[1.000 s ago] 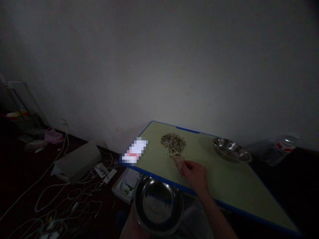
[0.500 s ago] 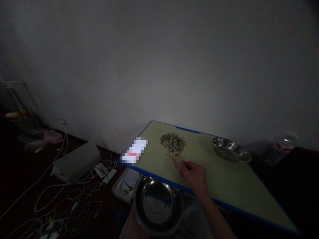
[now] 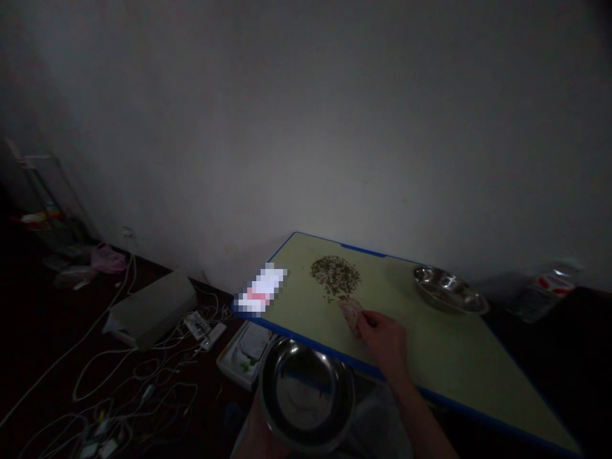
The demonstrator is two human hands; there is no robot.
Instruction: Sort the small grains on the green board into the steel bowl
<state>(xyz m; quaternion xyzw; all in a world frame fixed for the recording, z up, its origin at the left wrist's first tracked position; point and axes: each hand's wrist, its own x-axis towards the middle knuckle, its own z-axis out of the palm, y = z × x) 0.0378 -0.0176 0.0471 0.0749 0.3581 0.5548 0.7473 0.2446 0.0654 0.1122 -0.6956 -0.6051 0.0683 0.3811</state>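
Dimly lit head-cam view, looking down at a low table w/ a pale green top & blue rim, standing against a bare wall. The person's right hand is resting on the top near the front edge. Its fingers are curling into a pinch & gripping a small pinkish flat piece, poss. card or plastic; too dark to tell. That piece is touching the near side of a pile of small dark-green grains, which is lying toward the back-left part of the top.

The left hand is mostly hiding at the bottom of the frame. It is cupping a steel bowl from beneath, fingers closing on its underside. It is holding the bowl just below & in front of the table's front edge, close to the right hand.

The bowl's inside is looking bare & shiny. Judging by that, the work w/ the grains is looking barely begun: the whole pile is sitting on the top, w/ nothing yet in the bowl.

A second steel bowl is sitting near the back-right edge, well apart from the pile. A blurred-out white & pink item is lying at the front-left corner. Off the table, a plastic bottle is lying to the right. A grey box & tangled white cables are lying on the floor to the left.
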